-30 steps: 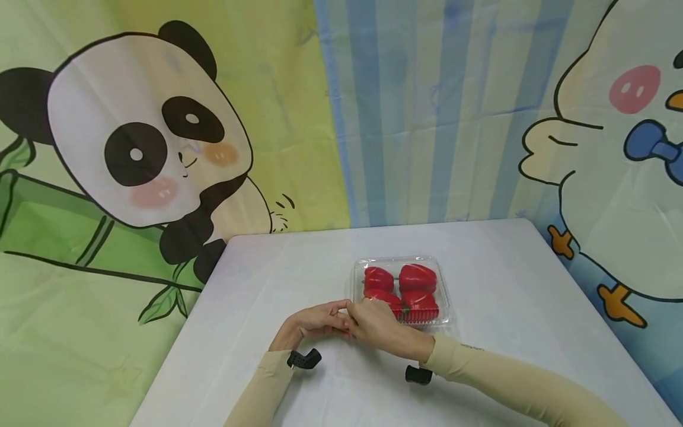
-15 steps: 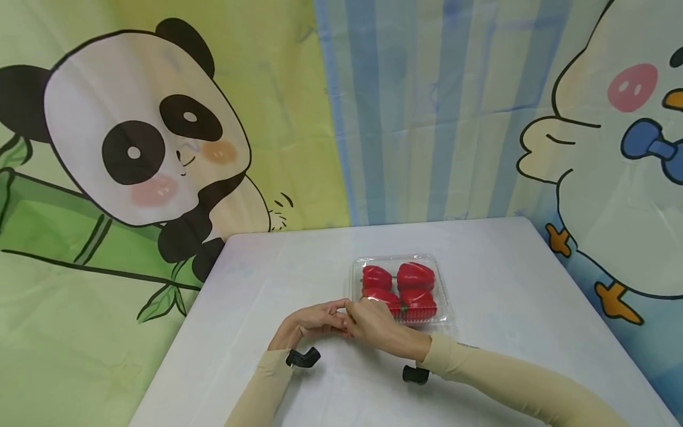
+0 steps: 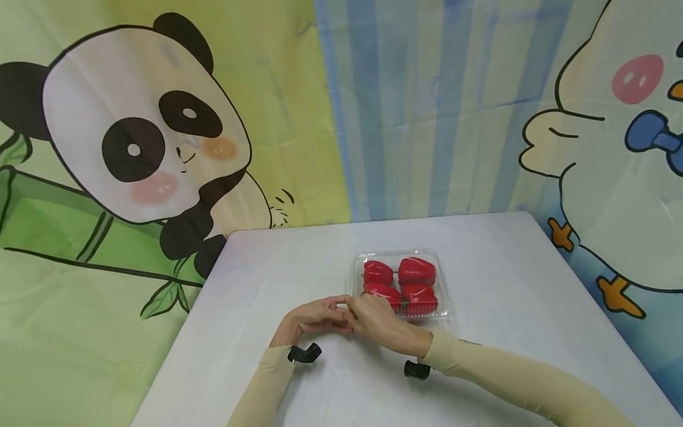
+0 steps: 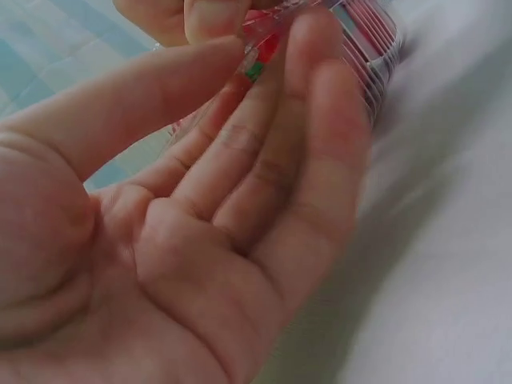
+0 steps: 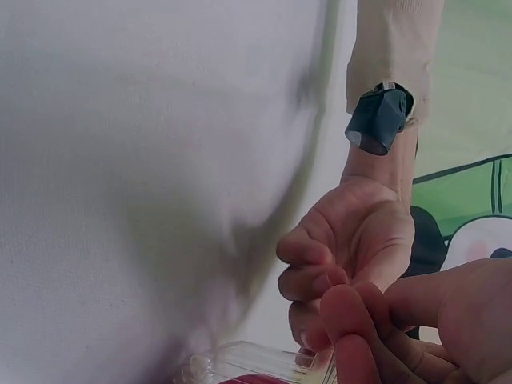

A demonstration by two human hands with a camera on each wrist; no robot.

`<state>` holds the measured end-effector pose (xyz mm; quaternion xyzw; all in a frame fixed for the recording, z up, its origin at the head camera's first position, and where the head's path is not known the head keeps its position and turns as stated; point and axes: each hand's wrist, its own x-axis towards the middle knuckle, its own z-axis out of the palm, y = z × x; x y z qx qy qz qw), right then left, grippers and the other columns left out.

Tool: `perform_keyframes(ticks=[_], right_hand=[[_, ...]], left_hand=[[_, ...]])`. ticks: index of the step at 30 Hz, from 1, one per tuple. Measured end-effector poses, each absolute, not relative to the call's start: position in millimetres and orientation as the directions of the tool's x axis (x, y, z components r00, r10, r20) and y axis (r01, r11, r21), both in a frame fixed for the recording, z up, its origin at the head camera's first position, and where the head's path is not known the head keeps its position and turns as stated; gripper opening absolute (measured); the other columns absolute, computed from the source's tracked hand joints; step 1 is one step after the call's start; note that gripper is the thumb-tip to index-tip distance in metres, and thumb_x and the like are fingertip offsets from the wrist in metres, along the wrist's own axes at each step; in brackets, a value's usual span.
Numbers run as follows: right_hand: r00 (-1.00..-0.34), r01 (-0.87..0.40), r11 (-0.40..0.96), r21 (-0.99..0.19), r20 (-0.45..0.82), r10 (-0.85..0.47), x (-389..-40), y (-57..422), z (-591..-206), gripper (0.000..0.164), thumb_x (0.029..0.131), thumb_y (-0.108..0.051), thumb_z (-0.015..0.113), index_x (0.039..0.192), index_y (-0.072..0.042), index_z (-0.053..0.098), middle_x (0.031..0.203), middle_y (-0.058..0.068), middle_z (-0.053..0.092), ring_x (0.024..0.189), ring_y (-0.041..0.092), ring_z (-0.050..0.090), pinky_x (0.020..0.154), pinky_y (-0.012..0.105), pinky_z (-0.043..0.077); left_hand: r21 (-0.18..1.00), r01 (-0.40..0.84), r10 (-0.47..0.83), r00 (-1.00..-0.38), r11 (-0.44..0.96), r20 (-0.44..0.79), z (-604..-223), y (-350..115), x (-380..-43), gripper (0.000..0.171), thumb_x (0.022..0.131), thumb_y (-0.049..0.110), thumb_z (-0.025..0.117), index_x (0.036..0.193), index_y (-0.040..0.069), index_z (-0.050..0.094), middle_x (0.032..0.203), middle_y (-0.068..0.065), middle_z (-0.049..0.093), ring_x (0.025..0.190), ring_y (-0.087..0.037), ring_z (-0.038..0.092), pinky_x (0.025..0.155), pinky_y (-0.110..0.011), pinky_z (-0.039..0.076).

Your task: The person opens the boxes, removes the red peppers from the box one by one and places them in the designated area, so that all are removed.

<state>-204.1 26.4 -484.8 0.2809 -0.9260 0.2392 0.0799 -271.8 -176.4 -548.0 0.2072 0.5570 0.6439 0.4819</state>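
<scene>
A clear plastic clamshell box (image 3: 445, 299) sits on the white table with several red bell peppers (image 3: 417, 271) inside. Both hands meet at its near left corner. My left hand (image 3: 319, 316) has its palm turned up in the left wrist view, thumb and bent fingers closing on the box's edge (image 4: 374, 28). From the other side, my right hand (image 3: 377, 323) pinches the same corner between thumb and fingertips. The right wrist view has these fingers (image 5: 352, 320) against the left fingertips, above the box (image 5: 254, 354). The exact grip points are partly hidden by the fingers.
The white table (image 3: 288, 261) extends around the box on all sides. Behind it hangs a printed curtain (image 3: 405, 118) with a panda and a bird. Each wrist carries a small black camera (image 3: 305, 354).
The head view has tilted slightly, so the table and box appear a little higher. Both hands stay at the box's corner, with no clear change in their hold.
</scene>
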Motion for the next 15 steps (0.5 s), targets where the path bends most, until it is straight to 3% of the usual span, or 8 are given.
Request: perform_keyframes(ticks=[9, 15], right_hand=[[-0.829, -0.557, 0.746, -0.364, 0.292, -0.477, -202.2, 25.0, -484.2, 0.024, 0.088, -0.012, 0.073, 0.069, -0.015, 0.057, 0.051, -0.009, 0.038, 0.049, 0.007, 0.032, 0.042, 0.020, 0.024], [-0.833, -0.552, 0.721, -0.417, 0.286, -0.473, -204.5, 25.7, -477.0, 0.028, 0.086, -0.007, 0.070, 0.062, -0.014, 0.058, 0.049, -0.009, 0.037, 0.048, 0.005, 0.029, 0.041, 0.018, 0.022]], left_hand=[[0.910, -0.411, 0.786, -0.543, 0.058, -0.296, -549.1, -171.2, -267.7, 0.024, 0.098, 0.004, 0.056, 0.119, 0.014, 0.055, 0.104, 0.003, 0.070, 0.100, -0.011, 0.066, 0.092, -0.030, 0.057], [0.915, -0.389, 0.738, -0.587, 0.102, -0.332, -549.2, -162.0, -266.7, 0.036, 0.093, 0.001, 0.053, 0.127, 0.012, 0.052, 0.099, 0.004, 0.066, 0.094, -0.009, 0.063, 0.087, -0.026, 0.057]])
